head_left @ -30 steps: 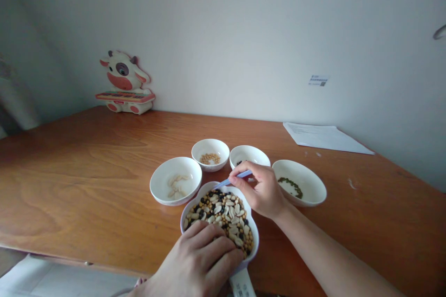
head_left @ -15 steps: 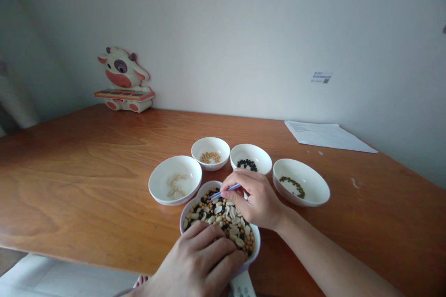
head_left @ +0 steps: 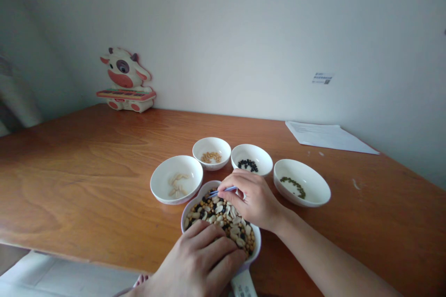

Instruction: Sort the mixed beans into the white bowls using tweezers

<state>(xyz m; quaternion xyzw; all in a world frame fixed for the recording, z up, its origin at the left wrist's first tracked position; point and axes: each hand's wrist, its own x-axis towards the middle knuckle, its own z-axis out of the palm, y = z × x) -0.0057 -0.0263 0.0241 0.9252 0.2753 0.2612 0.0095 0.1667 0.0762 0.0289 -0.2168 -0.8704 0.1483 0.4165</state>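
My right hand (head_left: pixel 252 199) is closed in a pinch around a pair of light purple tweezers (head_left: pixel 228 189). Their tips reach among the dark beans at the far side of a purple-rimmed bowl (head_left: pixel 257 241) of mixed peanuts, black beans and yellow beans. Curled over the near left edge of that bowl is my left hand (head_left: pixel 205 257), its fingertips partly hidden. Behind stand white bowls: one with peanuts (head_left: pixel 158 181), one with yellow beans (head_left: pixel 223 146), one with black beans (head_left: pixel 261 153), and one with green beans (head_left: pixel 318 185).
The wooden table (head_left: pixel 87 185) runs back to a pale wall. A cow-shaped toy keyboard (head_left: pixel 125 83) stands at the back left. Sheets of white paper (head_left: pixel 327 137) lie at the back right. A white labelled handle (head_left: pixel 243 283) sticks out below the mixed bowl.
My right hand has shifted slightly left, and the tweezers lie at a flatter angle near the bowl's far rim. The left hand stays in place.
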